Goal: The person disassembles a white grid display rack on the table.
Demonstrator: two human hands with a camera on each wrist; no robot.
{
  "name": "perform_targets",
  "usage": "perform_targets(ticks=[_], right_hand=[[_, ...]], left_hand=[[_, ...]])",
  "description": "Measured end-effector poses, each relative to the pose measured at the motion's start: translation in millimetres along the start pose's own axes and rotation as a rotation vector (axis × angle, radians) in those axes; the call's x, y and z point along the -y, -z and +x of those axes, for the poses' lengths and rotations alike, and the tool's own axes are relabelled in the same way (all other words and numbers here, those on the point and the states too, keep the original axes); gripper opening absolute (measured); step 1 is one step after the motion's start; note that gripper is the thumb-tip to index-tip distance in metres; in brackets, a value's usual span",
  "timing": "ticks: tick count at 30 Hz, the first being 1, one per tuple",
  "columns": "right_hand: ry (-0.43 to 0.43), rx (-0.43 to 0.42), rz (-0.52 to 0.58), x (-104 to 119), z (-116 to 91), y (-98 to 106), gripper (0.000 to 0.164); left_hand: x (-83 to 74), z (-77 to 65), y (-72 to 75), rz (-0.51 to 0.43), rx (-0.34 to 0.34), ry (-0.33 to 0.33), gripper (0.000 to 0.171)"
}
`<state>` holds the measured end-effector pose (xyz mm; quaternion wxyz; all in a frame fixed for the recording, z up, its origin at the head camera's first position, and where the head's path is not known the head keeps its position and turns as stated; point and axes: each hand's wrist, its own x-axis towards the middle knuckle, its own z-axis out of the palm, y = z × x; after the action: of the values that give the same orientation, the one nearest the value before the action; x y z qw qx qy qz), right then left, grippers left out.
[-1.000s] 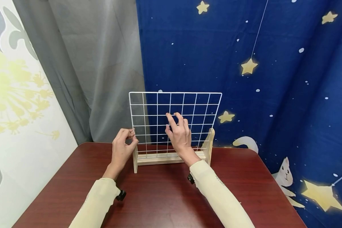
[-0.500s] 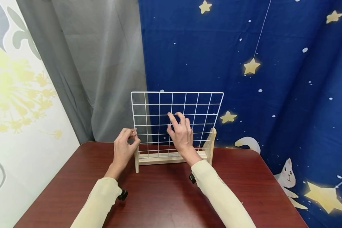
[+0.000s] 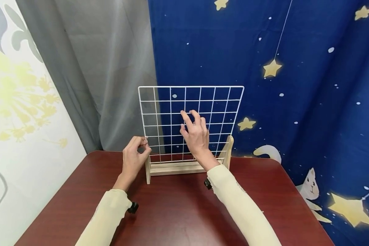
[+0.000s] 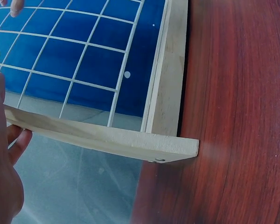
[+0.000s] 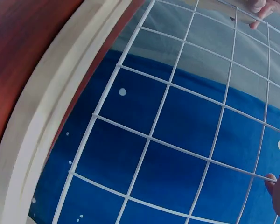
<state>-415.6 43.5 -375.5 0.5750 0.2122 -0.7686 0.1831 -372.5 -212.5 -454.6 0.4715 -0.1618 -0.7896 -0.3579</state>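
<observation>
A white wire grid panel [image 3: 190,86] stands upright in a pale wooden stand [image 3: 175,168] on the table. My right hand [image 3: 197,136] grips the panel near its middle, fingers curled at the wires and thumb tip against one in the right wrist view. With my left hand [image 3: 133,153] I pinch the top of the stand's left side post [image 4: 98,135], thumb on one side and fingertips on the other. A gap shows between the panel's bottom wire [image 5: 94,115] and the stand's grooved crossbar [image 5: 32,121]. The right side post [image 3: 227,150] is partly seen behind the wires.
The dark red-brown table [image 3: 172,212] extends in front of the stand and to both sides. A grey curtain [image 3: 117,68] and a blue starry curtain [image 3: 209,44] hang behind, with a white patterned one [image 3: 24,164] at left.
In my right hand the grid panel has risen, its bottom wire lifting off the crossbar. My left hand stays on the side post, and the stand keeps its place.
</observation>
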Motion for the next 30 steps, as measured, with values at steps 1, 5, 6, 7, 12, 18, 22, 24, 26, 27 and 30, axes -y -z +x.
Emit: perform_targets(ticks=[1, 5, 6, 7, 12, 18, 22, 24, 26, 27, 30], right_hand=[[0.006, 0.006, -0.003, 1, 2, 0, 0.05], [0.014, 0.024, -0.03, 2, 7, 0, 0.049], [0.016, 0.025, -0.033, 2, 7, 0, 0.049], [0.018, 0.026, -0.034, 2, 8, 0, 0.049], [0.027, 0.032, -0.021, 2, 11, 2, 0.05], [0.013, 0.042, -0.025, 4, 19, 5, 0.052], [0.015, 0.064, -0.022, 5, 25, 4, 0.058], [0.018, 0.078, -0.019, 5, 28, 3, 0.061], [0.018, 0.09, -0.016, 6, 32, 3, 0.061], [0.016, 0.094, -0.017, 6, 34, 4, 0.06], [0.015, 0.092, -0.017, 7, 39, 4, 0.058]], left_hand=[[0.4, 0.4, 0.7, 0.002, 0.001, 0.002, 0.008], [0.0, 0.9, 2.8, 0.007, 0.011, 0.02, 0.008], [-0.1, 0.9, 2.8, 0.006, 0.012, 0.025, 0.009], [-0.2, 0.9, 2.7, 0.006, 0.011, 0.029, 0.009], [-0.8, 2.1, 2.3, 0.008, 0.003, 0.033, 0.009], [-2.1, 3.0, 2.0, -0.004, 0.011, 0.056, 0.008], [-2.5, 3.8, 1.6, -0.014, 0.007, 0.063, 0.008], [-2.9, 4.0, 1.7, -0.016, -0.008, 0.057, 0.008], [-3.3, 4.0, 1.8, -0.018, -0.016, 0.055, 0.008], [-3.3, 3.9, 1.9, -0.022, -0.019, 0.052, 0.008], [-2.4, 3.2, 2.8, -0.027, -0.019, 0.048, 0.008]])
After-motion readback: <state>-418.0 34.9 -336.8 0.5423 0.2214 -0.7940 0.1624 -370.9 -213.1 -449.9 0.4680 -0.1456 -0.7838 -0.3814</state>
